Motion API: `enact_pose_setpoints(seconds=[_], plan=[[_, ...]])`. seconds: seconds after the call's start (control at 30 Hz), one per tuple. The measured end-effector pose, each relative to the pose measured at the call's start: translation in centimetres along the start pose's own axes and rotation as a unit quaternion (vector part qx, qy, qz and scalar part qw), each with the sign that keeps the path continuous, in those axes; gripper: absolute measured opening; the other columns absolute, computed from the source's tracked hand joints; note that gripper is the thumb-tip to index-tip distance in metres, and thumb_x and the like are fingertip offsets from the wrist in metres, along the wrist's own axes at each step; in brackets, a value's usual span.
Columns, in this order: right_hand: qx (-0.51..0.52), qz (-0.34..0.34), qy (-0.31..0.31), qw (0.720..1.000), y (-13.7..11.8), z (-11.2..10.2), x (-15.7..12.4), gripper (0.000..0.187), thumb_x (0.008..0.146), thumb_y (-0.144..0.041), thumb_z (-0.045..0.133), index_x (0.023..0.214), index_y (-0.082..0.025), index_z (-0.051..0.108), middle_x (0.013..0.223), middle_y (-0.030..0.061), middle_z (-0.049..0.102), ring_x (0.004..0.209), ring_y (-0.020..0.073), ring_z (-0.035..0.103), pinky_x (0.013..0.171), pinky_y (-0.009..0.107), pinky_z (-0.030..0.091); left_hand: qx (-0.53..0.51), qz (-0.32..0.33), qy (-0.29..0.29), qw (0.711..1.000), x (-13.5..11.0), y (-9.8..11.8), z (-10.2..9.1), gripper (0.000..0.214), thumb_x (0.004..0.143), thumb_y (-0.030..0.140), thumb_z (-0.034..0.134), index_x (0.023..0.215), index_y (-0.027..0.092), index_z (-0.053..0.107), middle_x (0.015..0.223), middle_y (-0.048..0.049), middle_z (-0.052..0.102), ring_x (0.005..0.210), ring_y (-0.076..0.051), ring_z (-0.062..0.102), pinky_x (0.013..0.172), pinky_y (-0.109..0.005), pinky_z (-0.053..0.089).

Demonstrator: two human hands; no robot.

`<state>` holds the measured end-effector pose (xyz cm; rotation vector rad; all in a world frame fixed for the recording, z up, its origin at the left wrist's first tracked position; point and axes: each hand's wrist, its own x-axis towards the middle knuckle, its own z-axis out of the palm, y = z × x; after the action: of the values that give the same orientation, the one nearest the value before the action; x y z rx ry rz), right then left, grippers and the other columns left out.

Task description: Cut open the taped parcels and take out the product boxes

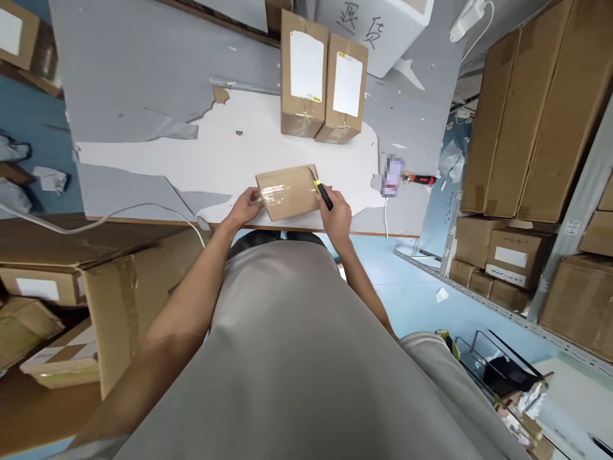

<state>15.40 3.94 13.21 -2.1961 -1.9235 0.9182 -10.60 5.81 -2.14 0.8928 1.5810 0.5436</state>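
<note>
A small brown cardboard box (pixel 290 195) with shiny clear tape on its left part lies at the table's near edge. At its left end is my left hand (pixel 246 206), fingers curled against the side of the box. My right hand (pixel 336 212) is closed around a black and yellow utility knife (pixel 322 191). The knife's blade points up and left, over the box's upper right corner; whether it touches the cardboard I cannot tell.
Two taped boxes with white labels (pixel 306 70) stand at the back of the worktable (pixel 143 83), beside a white container (pixel 373 25). A red-and-black-handled tool (pixel 422 180) lies to the right. A large open carton (pixel 119 306) flanks me at left; shelves of boxes (pixel 517 128) rise at right.
</note>
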Motion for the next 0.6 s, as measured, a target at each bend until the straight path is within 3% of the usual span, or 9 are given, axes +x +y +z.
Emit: enact_pose_setpoints(seconds=[0.1,0.27,0.43,0.6], plan=[[-0.001,0.020,0.012,1.000,-0.5,0.8,-0.3,0.057,0.128,-0.040,0.035,0.176,-0.029,0.062,0.161,0.0154,0.073,0.153,0.0304,0.071,0.125,0.046,0.061,0.001,0.038,0.008,0.999,-0.4,0.8,-0.9,0.035,0.079,0.032,0.075,0.113,0.020,0.072,0.132,-0.0130,0.083,0.129,-0.029,0.076,0.128,-0.048,0.055],[-0.052,0.040,0.004,0.998,-1.1,0.7,-0.3,0.057,0.128,-0.039,0.035,0.178,-0.029,0.061,0.158,0.0166,0.071,0.149,0.0291,0.073,0.121,0.041,0.062,-0.021,0.126,0.042,0.991,-2.6,5.0,-2.9,0.048,0.101,0.054,0.070,0.136,0.023,0.080,0.149,-0.0121,0.081,0.124,-0.027,0.078,0.106,-0.038,0.067],[-0.091,0.053,-0.004,0.994,-2.1,-0.6,-0.9,0.059,0.127,-0.041,0.038,0.181,-0.028,0.057,0.152,0.0191,0.072,0.145,0.0338,0.075,0.118,0.045,0.064,0.019,0.148,0.033,0.988,-3.3,8.8,-3.5,0.039,0.094,0.047,0.085,0.125,0.024,0.086,0.138,-0.0093,0.085,0.119,-0.028,0.080,0.103,-0.038,0.069],[-0.012,-0.021,-0.029,0.999,-4.5,-0.7,-3.0,0.055,0.126,-0.038,0.042,0.176,-0.023,0.060,0.153,0.0177,0.079,0.148,0.0323,0.075,0.124,0.045,0.062,0.013,0.147,0.009,0.989,-1.9,9.3,-4.1,0.034,0.085,0.047,0.093,0.111,0.026,0.088,0.124,-0.0070,0.089,0.110,-0.030,0.081,0.103,-0.045,0.071]])
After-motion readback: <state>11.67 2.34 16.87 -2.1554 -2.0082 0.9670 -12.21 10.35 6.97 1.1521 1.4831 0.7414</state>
